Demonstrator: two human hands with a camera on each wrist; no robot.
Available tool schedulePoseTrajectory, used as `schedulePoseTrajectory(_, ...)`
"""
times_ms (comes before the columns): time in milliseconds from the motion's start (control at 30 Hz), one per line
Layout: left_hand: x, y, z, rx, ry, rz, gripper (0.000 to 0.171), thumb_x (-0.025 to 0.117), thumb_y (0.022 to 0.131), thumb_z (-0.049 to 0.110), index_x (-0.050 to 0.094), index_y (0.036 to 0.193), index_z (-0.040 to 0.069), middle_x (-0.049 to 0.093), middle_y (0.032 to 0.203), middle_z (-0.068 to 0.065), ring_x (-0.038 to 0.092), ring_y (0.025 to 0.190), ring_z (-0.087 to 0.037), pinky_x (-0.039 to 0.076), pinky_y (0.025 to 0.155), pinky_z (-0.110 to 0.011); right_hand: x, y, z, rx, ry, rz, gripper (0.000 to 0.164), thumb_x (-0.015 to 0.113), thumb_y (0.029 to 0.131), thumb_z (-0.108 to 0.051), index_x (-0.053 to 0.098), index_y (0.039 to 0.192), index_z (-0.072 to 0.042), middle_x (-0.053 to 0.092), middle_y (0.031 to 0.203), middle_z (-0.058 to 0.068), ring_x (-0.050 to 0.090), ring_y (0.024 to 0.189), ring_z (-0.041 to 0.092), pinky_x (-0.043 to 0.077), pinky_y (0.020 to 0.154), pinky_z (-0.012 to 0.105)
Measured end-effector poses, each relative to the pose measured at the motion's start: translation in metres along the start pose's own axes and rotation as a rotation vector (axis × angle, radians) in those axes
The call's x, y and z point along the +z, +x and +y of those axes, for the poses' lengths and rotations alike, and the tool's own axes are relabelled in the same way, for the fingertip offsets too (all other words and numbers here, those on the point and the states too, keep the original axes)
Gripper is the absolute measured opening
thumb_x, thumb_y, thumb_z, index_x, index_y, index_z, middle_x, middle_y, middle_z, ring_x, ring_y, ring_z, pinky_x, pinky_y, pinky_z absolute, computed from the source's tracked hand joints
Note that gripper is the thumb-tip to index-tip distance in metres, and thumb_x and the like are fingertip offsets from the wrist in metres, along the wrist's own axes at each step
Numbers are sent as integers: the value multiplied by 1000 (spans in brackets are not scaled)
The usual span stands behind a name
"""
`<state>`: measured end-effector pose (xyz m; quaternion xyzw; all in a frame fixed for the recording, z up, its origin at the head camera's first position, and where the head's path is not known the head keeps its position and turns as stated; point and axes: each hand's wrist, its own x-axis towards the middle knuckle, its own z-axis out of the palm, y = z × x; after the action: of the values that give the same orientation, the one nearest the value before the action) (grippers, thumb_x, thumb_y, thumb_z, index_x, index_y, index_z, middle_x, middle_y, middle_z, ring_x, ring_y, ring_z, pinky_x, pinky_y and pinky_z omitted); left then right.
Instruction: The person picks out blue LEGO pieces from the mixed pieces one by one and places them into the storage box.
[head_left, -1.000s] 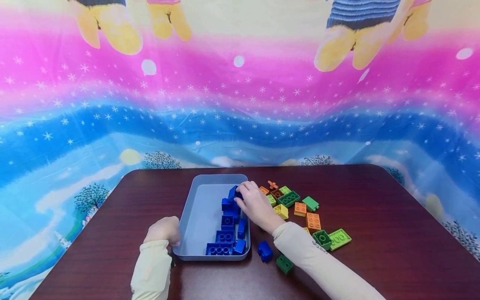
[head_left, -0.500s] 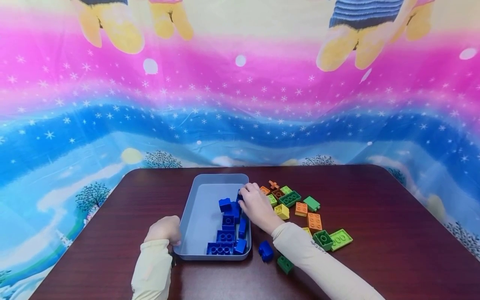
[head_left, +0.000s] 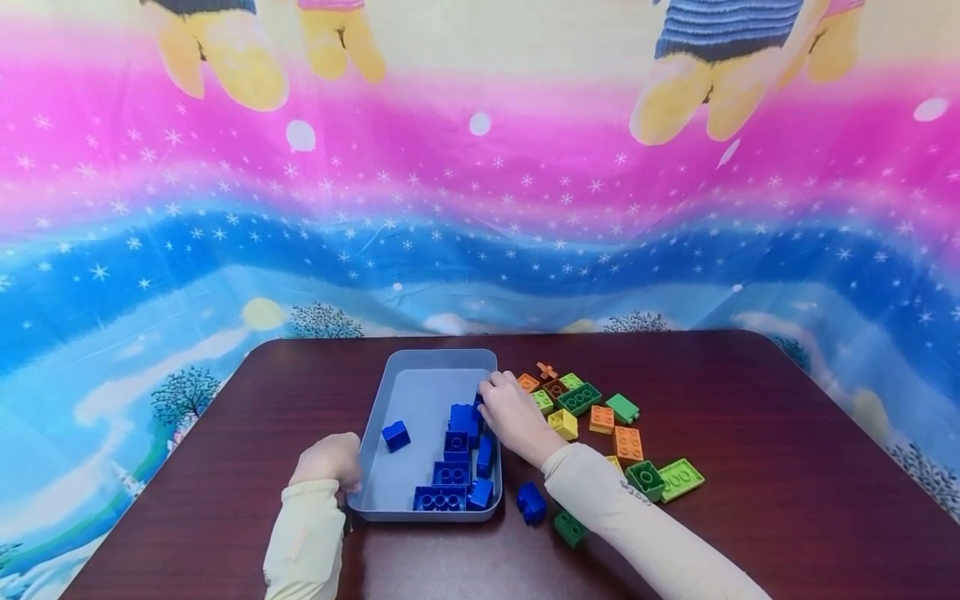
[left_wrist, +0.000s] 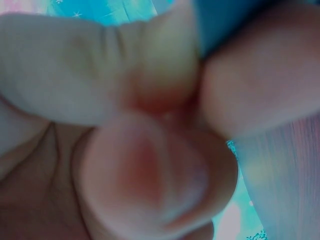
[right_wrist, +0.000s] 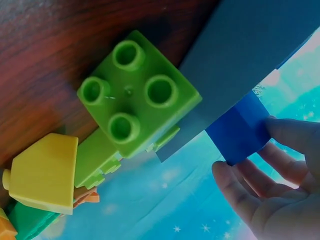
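Note:
A grey-blue tray (head_left: 375,417) holds several blue bricks, most gathered along its right side. One blue brick (head_left: 396,436) lies apart from them, left of the tray's middle. My left hand (head_left: 327,460) grips the tray's left wall near the front corner; close up in the left wrist view, the fingers pinch the wall (left_wrist: 225,20). At the right wall, my right hand (head_left: 516,414) pinches another blue brick (right_wrist: 240,127) between thumb and fingers, seen past the tray's wall in the right wrist view. From the head view that brick is mostly hidden behind the fingers.
Right of the tray, green, lime, yellow, orange and brown bricks are scattered on the dark wooden table (head_left: 787,467). A loose blue brick (head_left: 531,503) lies outside the tray's front right corner, near a dark green brick (head_left: 570,527). A printed cloth (head_left: 480,208) hangs behind.
The brick in my right hand has shifted right to the tray's wall. One blue brick has left the group and moved left across the tray floor. My left hand stays put.

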<state>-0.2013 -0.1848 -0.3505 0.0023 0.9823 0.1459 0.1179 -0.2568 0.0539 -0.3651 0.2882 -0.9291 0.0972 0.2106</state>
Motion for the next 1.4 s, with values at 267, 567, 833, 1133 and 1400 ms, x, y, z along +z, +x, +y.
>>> schedulePoseTrajectory(267, 1, 1, -1, 2, 5, 7, 11, 64, 71, -6, 55, 75, -1, 48, 62, -10, 49, 42, -17, 39, 42, -27, 2, 0, 0, -2, 0, -2, 20, 66, 80, -8, 61, 97, 1, 57, 95, 13, 49, 81, 22, 46, 71, 29)
schedulePoseTrajectory(567, 1, 1, 0, -1, 6, -7, 11, 64, 71, -6, 54, 73, -1, 48, 61, -10, 49, 41, -17, 40, 43, -27, 7, 3, 3, -17, -10, 33, 18, 64, 81, -4, 61, 98, 2, 56, 99, 15, 48, 85, 23, 47, 72, 28)
schedulePoseTrajectory(833, 0, 2, 0, -11, 11, 0, 12, 62, 70, -8, 53, 69, 0, 49, 58, -10, 48, 39, -15, 39, 41, -26, 11, 5, 4, 27, -43, -38, 19, 61, 83, -5, 59, 100, 3, 58, 96, 14, 52, 80, 23, 48, 70, 29)
schedulePoseTrajectory(1133, 1, 0, -1, -9, 11, -1, 11, 62, 70, -7, 53, 69, 0, 49, 58, -10, 48, 38, -15, 39, 41, -26, 15, 3, 8, 71, -59, -133, 29, 63, 83, -12, 56, 106, 4, 62, 91, 14, 53, 74, 22, 47, 68, 30)
schedulePoseTrajectory(1400, 1, 0, 0, -8, 10, 1, 11, 63, 70, -6, 54, 72, -1, 48, 59, -10, 50, 40, -16, 40, 42, -26, 18, 2, 10, 87, -118, -147, 35, 63, 84, -15, 56, 112, 3, 62, 100, 12, 53, 80, 23, 47, 70, 33)
